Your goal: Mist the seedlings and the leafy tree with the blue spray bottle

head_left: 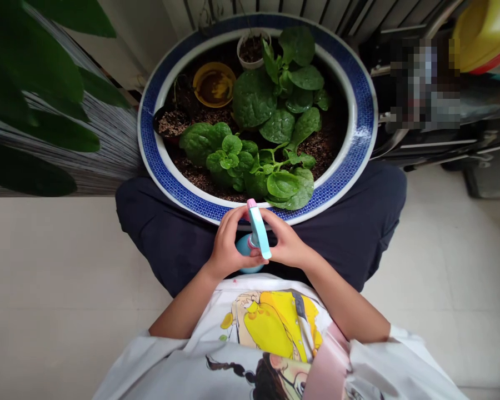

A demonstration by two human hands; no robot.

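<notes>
A light-blue spray bottle [258,230] with a pink nozzle is upright between my two hands, close to my lap. My left hand [227,247] wraps round it from the left, and my right hand [287,244] closes on it from the right; the fingers at the front are partly hidden behind the spray head. The nozzle points towards the large round planter [364,133] with a blue-and-white rim just beyond. Broad green leafy plants [256,100] grow in its dark soil, some leaves looking wet.
Inside the planter stand a yellow dish [214,84], a small white pot [253,49] and a dark pot [171,121]. Large leaves [29,100] hang at the left. On the right are a metal-framed rack [400,133] and a yellow container [485,33].
</notes>
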